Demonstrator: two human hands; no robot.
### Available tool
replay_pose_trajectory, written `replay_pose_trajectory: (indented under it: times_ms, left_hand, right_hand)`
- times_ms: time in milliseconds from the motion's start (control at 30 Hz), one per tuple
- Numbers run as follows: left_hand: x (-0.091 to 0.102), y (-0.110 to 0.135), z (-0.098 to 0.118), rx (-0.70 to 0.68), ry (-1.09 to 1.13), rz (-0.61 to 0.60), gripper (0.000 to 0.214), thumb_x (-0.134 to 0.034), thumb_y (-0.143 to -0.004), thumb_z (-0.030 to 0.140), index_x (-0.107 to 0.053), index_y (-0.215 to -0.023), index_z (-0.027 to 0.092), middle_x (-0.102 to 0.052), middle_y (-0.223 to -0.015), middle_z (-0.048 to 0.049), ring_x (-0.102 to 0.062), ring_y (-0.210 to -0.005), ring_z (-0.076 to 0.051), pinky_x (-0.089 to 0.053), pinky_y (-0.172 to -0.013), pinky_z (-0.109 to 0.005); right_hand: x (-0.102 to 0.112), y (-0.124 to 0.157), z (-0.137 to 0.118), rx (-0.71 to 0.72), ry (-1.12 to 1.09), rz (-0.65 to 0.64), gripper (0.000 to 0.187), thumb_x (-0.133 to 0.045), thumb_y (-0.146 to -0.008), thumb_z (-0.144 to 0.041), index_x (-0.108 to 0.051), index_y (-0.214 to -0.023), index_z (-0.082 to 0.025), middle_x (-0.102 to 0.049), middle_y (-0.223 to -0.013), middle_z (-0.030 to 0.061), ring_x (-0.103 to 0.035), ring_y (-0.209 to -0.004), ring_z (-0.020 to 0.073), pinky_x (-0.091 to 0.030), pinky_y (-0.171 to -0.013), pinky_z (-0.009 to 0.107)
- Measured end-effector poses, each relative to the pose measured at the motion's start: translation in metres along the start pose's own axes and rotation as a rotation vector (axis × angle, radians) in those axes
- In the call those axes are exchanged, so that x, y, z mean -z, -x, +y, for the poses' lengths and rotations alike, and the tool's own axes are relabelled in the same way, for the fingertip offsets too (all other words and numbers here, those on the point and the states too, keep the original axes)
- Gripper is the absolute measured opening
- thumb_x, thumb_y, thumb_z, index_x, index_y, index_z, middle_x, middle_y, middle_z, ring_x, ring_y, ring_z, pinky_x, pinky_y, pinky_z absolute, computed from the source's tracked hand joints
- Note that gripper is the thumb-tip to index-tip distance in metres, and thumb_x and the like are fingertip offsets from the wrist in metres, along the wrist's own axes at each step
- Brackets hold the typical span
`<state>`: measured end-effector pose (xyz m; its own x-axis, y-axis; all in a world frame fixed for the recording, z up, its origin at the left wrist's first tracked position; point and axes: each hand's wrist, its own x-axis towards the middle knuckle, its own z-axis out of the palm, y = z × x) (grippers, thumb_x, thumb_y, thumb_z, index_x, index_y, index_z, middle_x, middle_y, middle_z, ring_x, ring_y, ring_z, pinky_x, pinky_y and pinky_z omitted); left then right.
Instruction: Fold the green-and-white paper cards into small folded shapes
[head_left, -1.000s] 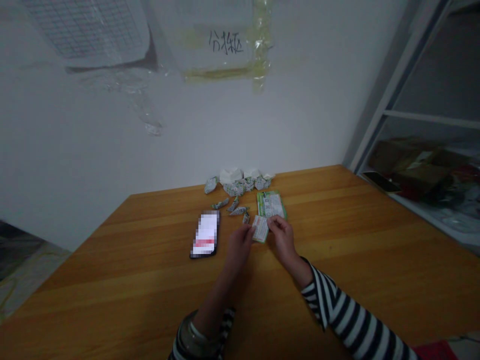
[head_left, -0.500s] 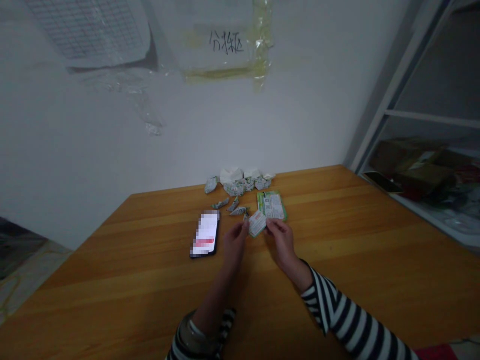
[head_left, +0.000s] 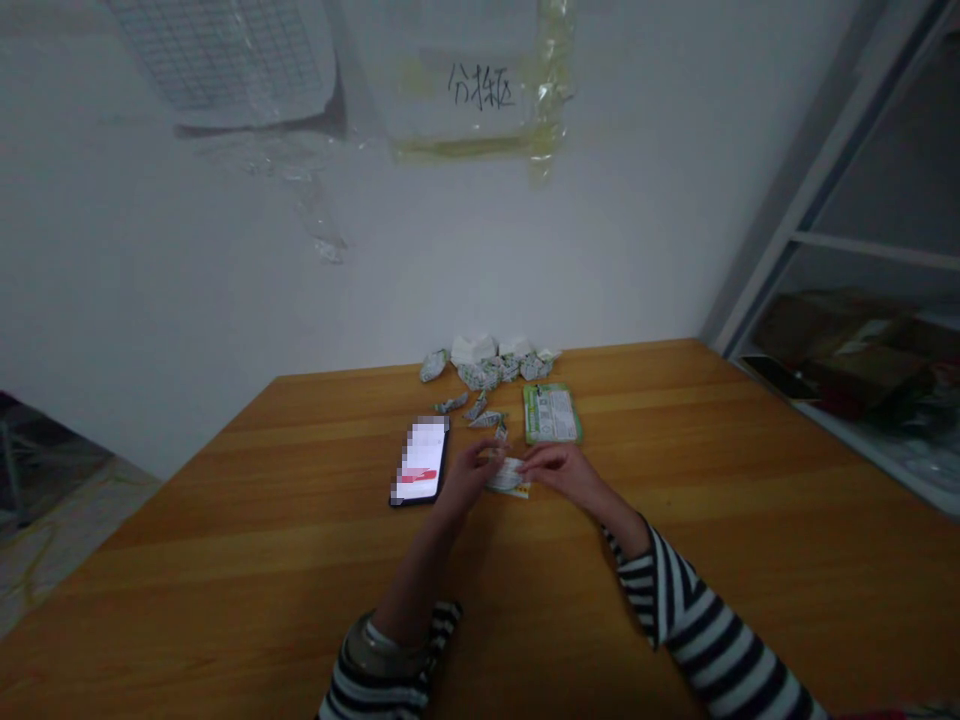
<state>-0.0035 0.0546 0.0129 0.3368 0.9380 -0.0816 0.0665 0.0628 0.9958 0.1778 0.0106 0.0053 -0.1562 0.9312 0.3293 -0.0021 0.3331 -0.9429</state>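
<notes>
A small white printed packet (head_left: 508, 477) with a yellowish lower edge is between my two hands, low over the wooden table (head_left: 300, 580). My right hand (head_left: 564, 470) pinches its right side with thumb and fingers. My left hand (head_left: 466, 474) is bent at its upper left side, fingers curled towards it; the exact contact of those fingertips is blurred. Just behind my right hand lies a larger green and white printed packet (head_left: 553, 414). Several small twisted wrapped pieces (head_left: 487, 419) lie behind my left hand.
A lit phone (head_left: 421, 462) lies left of my left hand. Crumpled white and green wrappers (head_left: 480, 368) sit against the wall (head_left: 600, 250) at the table's back. On the right, a shelf (head_left: 877, 245) holds cardboard boxes (head_left: 840, 345).
The small packet has gone from held up and tilted to lower and flatter, nearer me. My right hand has turned more level. The view has shifted slightly left.
</notes>
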Motion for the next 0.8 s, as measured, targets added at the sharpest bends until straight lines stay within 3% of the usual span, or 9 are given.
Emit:
replay_pose_trajectory:
  times_ms: [67, 233, 333, 433, 533, 633, 800]
  left_hand:
    - [-0.003, 0.003, 0.003, 0.019, 0.059, -0.069, 0.045, -0.076, -0.060, 0.050, -0.066, -0.088, 0.016, -0.061, -0.056, 0.0014, -0.051, -0.046, -0.011, -0.036, -0.047, -0.021]
    - [-0.009, 0.007, 0.008, -0.113, 0.013, -0.132, 0.036, -0.064, -0.075, 0.050, -0.068, -0.084, 0.015, -0.067, -0.074, -0.0034, -0.059, -0.065, -0.015, -0.045, -0.061, -0.025]
    - [-0.012, 0.006, 0.006, -0.181, -0.051, -0.125, 0.032, -0.070, -0.072, 0.044, -0.070, -0.084, 0.014, -0.068, -0.076, -0.0038, -0.060, -0.068, -0.016, -0.046, -0.065, -0.026]
    - [-0.013, 0.004, 0.004, -0.218, -0.071, -0.033, 0.026, -0.072, -0.070, 0.040, -0.070, -0.076, 0.014, -0.068, -0.072, -0.0032, -0.060, -0.066, -0.016, -0.046, -0.064, -0.026]
    - [-0.012, 0.004, 0.003, -0.227, -0.047, 0.028, 0.026, -0.070, -0.072, 0.039, -0.068, -0.071, 0.014, -0.068, -0.068, -0.0031, -0.060, -0.063, -0.016, -0.046, -0.063, -0.025]
    - [-0.012, 0.005, 0.003, -0.259, -0.075, 0.068, 0.025, -0.068, -0.074, 0.039, -0.067, -0.073, 0.014, -0.067, -0.068, -0.0023, -0.059, -0.063, -0.015, -0.045, -0.061, -0.024]
    - [-0.016, 0.009, 0.004, -0.355, -0.208, 0.152, 0.021, -0.063, -0.079, 0.036, -0.064, -0.074, 0.016, -0.062, -0.064, 0.0001, -0.056, -0.059, -0.014, -0.042, -0.055, -0.022]
  right_hand:
    - [0.002, 0.000, 0.003, 0.010, 0.049, 0.062, 0.019, -0.074, -0.070, -0.038, -0.074, -0.067, -0.019, -0.069, -0.070, 0.0042, -0.062, -0.067, 0.0174, -0.048, -0.062, 0.028]
    - [-0.003, -0.001, 0.012, -0.086, 0.012, 0.256, 0.024, -0.074, -0.068, -0.040, -0.070, -0.062, -0.017, -0.065, -0.056, 0.0003, -0.054, -0.050, 0.0126, -0.041, -0.047, 0.023]
    - [-0.005, -0.001, 0.013, -0.122, -0.008, 0.314, 0.027, -0.074, -0.068, -0.040, -0.067, -0.058, -0.016, -0.061, -0.051, -0.0015, -0.051, -0.045, 0.0110, -0.038, -0.043, 0.021]
    - [-0.006, -0.002, 0.009, -0.126, -0.063, 0.288, 0.025, -0.073, -0.070, -0.039, -0.066, -0.061, -0.017, -0.063, -0.053, -0.0015, -0.055, -0.046, 0.0120, -0.042, -0.045, 0.023]
    - [-0.006, -0.002, 0.005, -0.125, -0.155, 0.234, 0.021, -0.073, -0.070, -0.038, -0.069, -0.081, -0.020, -0.068, -0.061, -0.0011, -0.061, -0.051, 0.0140, -0.048, -0.049, 0.025]
    - [-0.007, -0.002, 0.005, -0.142, -0.189, 0.204, 0.032, -0.072, -0.071, -0.037, -0.068, -0.099, -0.021, -0.071, -0.067, -0.0004, -0.064, -0.054, 0.0151, -0.051, -0.051, 0.026]
    - [-0.008, -0.001, 0.011, -0.207, -0.204, 0.191, 0.030, -0.070, -0.072, -0.046, -0.069, -0.080, -0.017, -0.071, -0.065, 0.0019, -0.065, -0.052, 0.0153, -0.054, -0.051, 0.026]
